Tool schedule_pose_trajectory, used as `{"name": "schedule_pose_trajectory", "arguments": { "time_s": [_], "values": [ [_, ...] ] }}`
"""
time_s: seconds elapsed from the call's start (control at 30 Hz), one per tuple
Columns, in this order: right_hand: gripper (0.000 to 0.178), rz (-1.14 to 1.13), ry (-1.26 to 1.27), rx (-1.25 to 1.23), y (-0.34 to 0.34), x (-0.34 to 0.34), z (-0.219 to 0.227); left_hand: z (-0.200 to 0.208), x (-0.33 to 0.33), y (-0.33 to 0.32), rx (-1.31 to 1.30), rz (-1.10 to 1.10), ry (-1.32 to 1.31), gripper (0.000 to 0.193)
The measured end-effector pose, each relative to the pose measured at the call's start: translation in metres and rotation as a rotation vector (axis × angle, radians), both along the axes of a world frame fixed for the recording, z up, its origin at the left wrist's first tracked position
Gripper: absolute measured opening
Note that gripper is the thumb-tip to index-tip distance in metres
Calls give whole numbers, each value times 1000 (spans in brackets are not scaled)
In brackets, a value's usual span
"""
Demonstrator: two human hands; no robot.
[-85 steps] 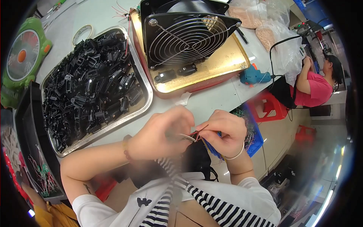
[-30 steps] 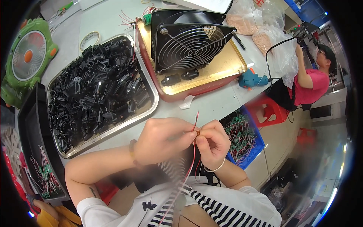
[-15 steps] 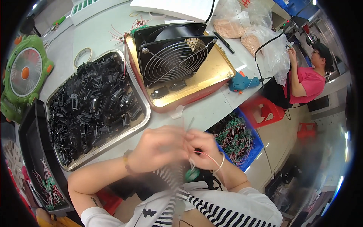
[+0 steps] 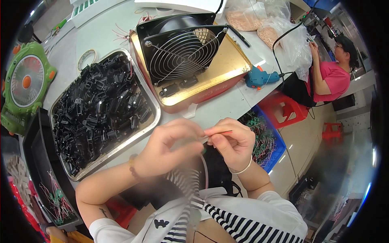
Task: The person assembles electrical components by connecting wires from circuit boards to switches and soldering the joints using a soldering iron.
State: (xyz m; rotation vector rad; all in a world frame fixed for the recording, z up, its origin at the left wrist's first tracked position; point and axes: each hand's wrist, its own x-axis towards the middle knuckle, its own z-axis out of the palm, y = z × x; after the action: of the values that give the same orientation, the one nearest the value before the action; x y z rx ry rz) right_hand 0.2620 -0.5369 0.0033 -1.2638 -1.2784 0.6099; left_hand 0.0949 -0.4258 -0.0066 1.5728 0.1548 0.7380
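Observation:
Over my lap, my right hand (image 4: 234,145) is closed, its thumb and fingers pinching a thin red wire (image 4: 227,132). Close on its left is my left hand (image 4: 164,150), smeared by motion, with its fingertips by the right hand's. Whether the left fingers hold anything cannot be made out. A bit of green, partly hidden, shows just below the fingertips. Left of my hands lies a metal tray (image 4: 157,117) heaped with small black plastic housings (image 4: 99,109).
A black fan with a wire guard (image 4: 186,58) stands on a gold tray (image 4: 231,67) with two black housings. A teal glue gun (image 4: 261,77) lies to its right. A blue bin (image 4: 279,152) holds wired green boards. A green fan (image 4: 27,83) is far left; a co-worker (image 4: 332,77) sits right.
My hands have drawn slightly apart, the right moving right and up. The green board that hung below them is now mostly hidden.

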Motion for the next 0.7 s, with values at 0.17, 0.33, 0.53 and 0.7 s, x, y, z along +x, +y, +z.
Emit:
{"name": "schedule_pose_trajectory", "arguments": {
  "time_s": [0.17, 0.33, 0.53, 0.7],
  "values": [
    [18, -136, -217, 113, 1, -4, -6, 6, -10, -5, -367, -99, 325, 15],
    [17, -131, -370, 205, 4, -7, -11, 13, -9, 0, 7, 102, 355, 10],
    [20, -153, -374, 180, 6, -8, -16, 18, -6, 0, 223, 220, 363, 6],
    [18, -77, -335, 45, 3, -10, -7, 21, -8, 2, 161, 243, 326, 6]
  ]
}}
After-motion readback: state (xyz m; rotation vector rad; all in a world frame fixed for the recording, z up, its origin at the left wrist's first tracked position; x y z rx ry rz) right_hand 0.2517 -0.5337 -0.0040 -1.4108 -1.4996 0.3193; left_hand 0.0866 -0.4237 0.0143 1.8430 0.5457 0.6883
